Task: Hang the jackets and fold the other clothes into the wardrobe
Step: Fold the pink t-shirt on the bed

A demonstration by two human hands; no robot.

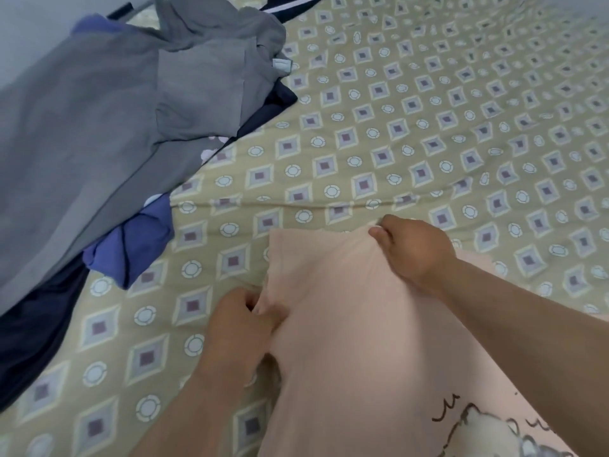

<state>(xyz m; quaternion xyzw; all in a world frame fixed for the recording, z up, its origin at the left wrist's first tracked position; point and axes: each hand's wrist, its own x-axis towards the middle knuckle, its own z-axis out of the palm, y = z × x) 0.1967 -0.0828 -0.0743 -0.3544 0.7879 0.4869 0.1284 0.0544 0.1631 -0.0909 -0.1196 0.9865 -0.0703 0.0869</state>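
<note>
The pink garment [346, 341] lies on the bed [428, 127], long axis running from 5 o'clock up to 12 o'clock, with the right hand [415, 249] pinching its far edge at 12 and the left hand [237, 328] pinching its side edge at 9.

one head camera looks forward and down at the bed [428, 127], close above the left hand [237, 328] and right hand [417, 250].

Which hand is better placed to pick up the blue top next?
Left, probably. The left hand grips the pink shirt at the edge facing the blue top, with only bedsheet between them. The right hand pinches the shirt's far corner, across the shirt from it.
</note>
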